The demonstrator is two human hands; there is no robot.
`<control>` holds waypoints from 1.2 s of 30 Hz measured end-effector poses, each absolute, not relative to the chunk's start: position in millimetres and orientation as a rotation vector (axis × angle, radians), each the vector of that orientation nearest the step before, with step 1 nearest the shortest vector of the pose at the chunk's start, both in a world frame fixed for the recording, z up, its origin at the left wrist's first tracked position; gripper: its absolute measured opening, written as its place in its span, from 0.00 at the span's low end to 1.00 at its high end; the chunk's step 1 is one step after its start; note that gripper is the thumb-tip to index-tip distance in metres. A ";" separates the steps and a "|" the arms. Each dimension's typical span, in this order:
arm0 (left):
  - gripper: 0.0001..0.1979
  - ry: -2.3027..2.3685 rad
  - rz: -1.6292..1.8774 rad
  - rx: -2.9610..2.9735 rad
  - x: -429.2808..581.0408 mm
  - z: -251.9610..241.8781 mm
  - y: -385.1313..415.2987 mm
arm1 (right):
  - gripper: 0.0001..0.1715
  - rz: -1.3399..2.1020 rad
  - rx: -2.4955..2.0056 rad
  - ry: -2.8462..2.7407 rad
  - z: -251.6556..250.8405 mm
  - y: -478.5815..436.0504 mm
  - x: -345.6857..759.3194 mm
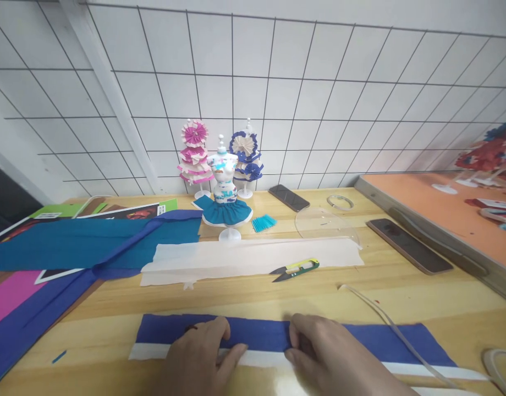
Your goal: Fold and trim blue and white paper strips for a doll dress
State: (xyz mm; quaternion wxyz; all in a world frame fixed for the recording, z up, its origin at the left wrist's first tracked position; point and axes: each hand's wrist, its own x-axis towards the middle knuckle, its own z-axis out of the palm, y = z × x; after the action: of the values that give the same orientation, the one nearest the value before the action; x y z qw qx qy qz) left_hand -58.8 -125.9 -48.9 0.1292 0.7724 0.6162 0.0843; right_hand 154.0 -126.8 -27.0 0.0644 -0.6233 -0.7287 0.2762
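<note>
A long dark blue crepe paper strip (372, 338) with a white band along its near edge lies across the front of the wooden table (401, 286). Both hands rest on it. My left hand (201, 355) pinches the paper at the boundary of blue and white, fingers closed. My right hand (331, 357) pinches a fold in the blue strip, thumb and fingers pressed together. Behind the strip lies a white crepe paper sheet (245, 258) with small yellow-handled snips (296, 269) on it.
Three small mannequins in paper dresses: pink (194, 157), teal (226, 192), blue and white (245, 154). Teal sheet (92, 242) and purple sheet (26, 324) at left. Two phones (289, 197) (410, 245), clear dome (325, 225), tape roll (500, 366), orange board (443, 209) at right.
</note>
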 end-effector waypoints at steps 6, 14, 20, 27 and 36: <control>0.06 1.796 0.035 2.175 -48.8 -28.3 -125.4 | 0.05 0.885 -1.818 -2.189 -24.5 -124.4 155.2; 0.15 1.929 -0.173 2.165 -23.5 -18.0 -118.3 | 0.05 0.872 -1.796 -2.190 -26.2 -124.6 157.1; 0.22 2.079 -0.243 2.020 -5.2 -18.3 -114.9 | 0.04 0.914 -1.812 -2.180 -26.4 -124.8 157.8; 0.25 2.065 -0.243 2.012 0.5 -12.9 -113.4 | 0.04 0.891 -1.805 -2.181 -26.7 -125.0 158.4; 0.21 2.136 -0.264 2.170 -39.9 -24.8 -121.9 | 0.05 0.878 -1.768 -2.172 -31.2 -126.0 159.4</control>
State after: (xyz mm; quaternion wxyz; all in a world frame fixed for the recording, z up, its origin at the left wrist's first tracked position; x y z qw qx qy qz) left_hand -39.9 -121.9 -24.8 0.0424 0.7094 0.6982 -0.0861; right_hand 159.4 -126.0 -31.2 0.1030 -0.5990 -0.7362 0.2977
